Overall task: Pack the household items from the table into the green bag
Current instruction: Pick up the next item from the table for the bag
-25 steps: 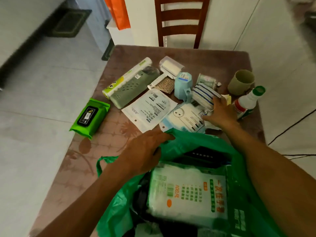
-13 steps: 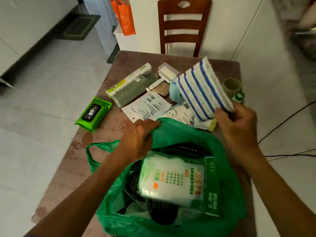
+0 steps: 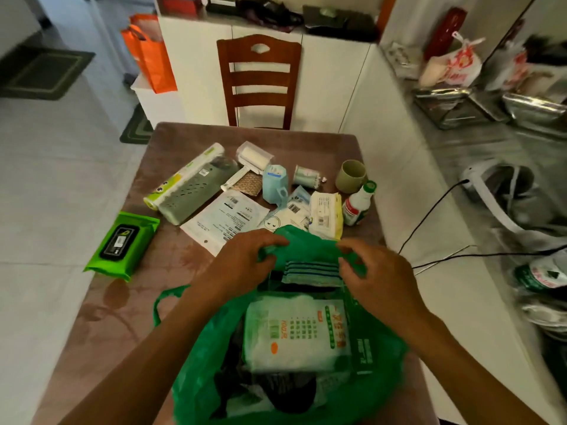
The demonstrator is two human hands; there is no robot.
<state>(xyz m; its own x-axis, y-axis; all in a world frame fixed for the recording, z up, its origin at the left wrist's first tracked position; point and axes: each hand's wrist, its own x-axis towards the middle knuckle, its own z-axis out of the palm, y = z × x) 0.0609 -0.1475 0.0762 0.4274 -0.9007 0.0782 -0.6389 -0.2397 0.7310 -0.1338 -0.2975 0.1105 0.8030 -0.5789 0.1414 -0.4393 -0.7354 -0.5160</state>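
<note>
Your left hand (image 3: 245, 259) pinches the far rim of the green bag (image 3: 306, 391), at the surface's (image 3: 129, 302) near edge; your right hand (image 3: 377, 271) hovers half-curled, holding nothing I can see. Packed: striped cloth (image 3: 311, 269) and a pack (image 3: 294, 332) marked "100". Wet wipes (image 3: 121, 245), lint roller (image 3: 253, 159), cup (image 3: 351, 174), bottle (image 3: 359, 204) remain.
</note>
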